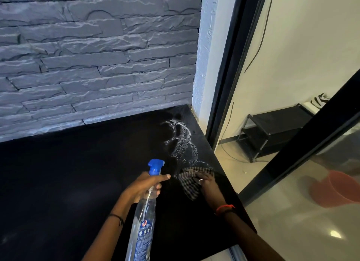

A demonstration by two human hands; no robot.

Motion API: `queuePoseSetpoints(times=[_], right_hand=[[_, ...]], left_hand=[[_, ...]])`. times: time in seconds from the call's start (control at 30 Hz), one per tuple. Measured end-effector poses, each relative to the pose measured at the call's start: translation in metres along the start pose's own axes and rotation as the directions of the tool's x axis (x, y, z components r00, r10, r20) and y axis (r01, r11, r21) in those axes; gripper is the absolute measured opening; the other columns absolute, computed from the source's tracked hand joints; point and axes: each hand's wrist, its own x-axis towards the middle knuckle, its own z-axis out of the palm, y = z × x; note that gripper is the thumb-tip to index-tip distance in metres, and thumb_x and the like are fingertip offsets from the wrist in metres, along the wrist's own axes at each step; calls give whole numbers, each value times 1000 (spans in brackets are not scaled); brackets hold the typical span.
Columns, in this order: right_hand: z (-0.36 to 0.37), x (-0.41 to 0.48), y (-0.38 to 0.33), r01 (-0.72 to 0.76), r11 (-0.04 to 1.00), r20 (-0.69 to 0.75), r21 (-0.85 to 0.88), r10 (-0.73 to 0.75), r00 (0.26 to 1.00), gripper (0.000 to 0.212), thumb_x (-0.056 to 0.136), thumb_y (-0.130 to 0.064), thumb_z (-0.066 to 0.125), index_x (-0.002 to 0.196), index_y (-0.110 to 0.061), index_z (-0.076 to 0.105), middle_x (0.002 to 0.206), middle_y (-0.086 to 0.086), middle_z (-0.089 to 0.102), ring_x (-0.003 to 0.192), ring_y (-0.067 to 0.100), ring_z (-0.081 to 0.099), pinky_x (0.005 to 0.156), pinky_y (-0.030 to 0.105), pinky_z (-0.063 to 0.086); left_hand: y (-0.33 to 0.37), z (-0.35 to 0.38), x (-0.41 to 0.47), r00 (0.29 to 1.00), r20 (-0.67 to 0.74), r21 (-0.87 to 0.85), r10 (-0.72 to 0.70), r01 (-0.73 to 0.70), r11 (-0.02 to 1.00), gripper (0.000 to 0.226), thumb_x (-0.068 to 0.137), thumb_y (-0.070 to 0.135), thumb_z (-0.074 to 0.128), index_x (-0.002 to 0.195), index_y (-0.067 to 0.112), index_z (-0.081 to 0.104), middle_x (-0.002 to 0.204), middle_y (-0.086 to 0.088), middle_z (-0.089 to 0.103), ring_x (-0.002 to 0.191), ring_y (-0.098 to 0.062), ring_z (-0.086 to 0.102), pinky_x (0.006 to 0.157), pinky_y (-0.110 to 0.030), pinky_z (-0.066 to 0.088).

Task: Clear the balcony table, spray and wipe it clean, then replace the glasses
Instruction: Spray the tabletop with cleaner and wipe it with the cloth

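The black balcony table [68, 182] fills the lower left of the head view. My left hand [143, 185] is shut on a clear spray bottle [142, 219] with a blue trigger head, held tilted above the table. My right hand [206, 180] presses a striped cloth [190, 179] flat on the tabletop near its right edge. White foamy spray marks [183, 141] lie on the table just beyond the cloth, toward the far right corner. No glasses are in view.
A grey stone wall [97, 56] backs the table. To the right stands a black door frame [231, 65] with glass, a black shoe rack [272, 132] inside, a cable on the floor, and an orange bucket [335, 188] behind the glass.
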Motion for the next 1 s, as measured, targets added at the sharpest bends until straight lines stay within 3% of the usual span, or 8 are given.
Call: queuePoseSetpoints(times=[0.07,0.13,0.2,0.4,0.5,0.63,0.83,1.0], right_hand=[[14,-1,-23,77,997,72,-21,-76,995,43,96,-23,31,129,-9,53,144,4,40,136,20,29,112,15,4],[28,-12,-27,112,994,167,-10,-109,980,52,87,-31,25,120,-15,63,135,4,53,128,21,44,110,28,35],[33,-30,-12,227,974,148,-28,-220,964,43,76,-24,35,99,-27,70,115,-6,66,110,15,55,84,27,55],[1,-68,52,231,973,-52,-2,-230,972,36,88,-21,48,123,-26,55,135,-15,46,122,13,42,98,33,47],[-33,-48,60,131,991,-141,-5,-130,981,53,90,-47,36,129,-14,51,137,-8,41,127,15,39,108,31,36],[-43,15,52,-102,986,-22,130,106,994,70,79,-43,20,119,-3,61,134,11,53,127,28,45,105,21,27],[-12,60,-6,97,995,82,-25,-94,992,49,94,-31,27,125,-9,57,140,7,48,133,24,35,108,19,11],[26,24,-17,314,949,233,-40,-297,926,43,76,-28,34,98,-25,72,114,-6,67,109,18,57,83,25,55]], left_hand=[[5,-2,5,1000,-13,1,2,-2,1000,38,75,27,79,96,12,51,57,-1,49,47,-14,48,50,-25,43],[12,-4,11,1000,-22,-12,5,-5,1000,38,75,26,79,96,11,51,58,-2,48,47,-14,48,50,-25,43],[19,-6,17,1000,-24,-28,9,-10,1000,39,75,26,79,97,11,51,58,-2,48,48,-14,48,51,-25,43],[38,-9,29,1000,-15,-13,25,-25,1000,35,77,28,78,95,14,51,56,0,48,49,-13,48,52,-26,46],[45,-11,33,999,-21,-18,25,-26,999,34,78,26,77,94,14,50,56,0,48,48,-13,48,51,-25,45],[46,-16,38,1000,-16,-29,21,-22,999,34,78,25,77,97,13,51,57,-1,48,48,-13,48,51,-26,45],[44,-21,43,999,-26,-41,20,-21,999,37,76,26,78,99,12,52,58,-2,49,48,-13,48,51,-27,44],[45,-18,49,999,-31,-24,18,-19,1000,34,76,27,78,92,13,51,57,-1,48,47,-13,47,48,-25,44]])
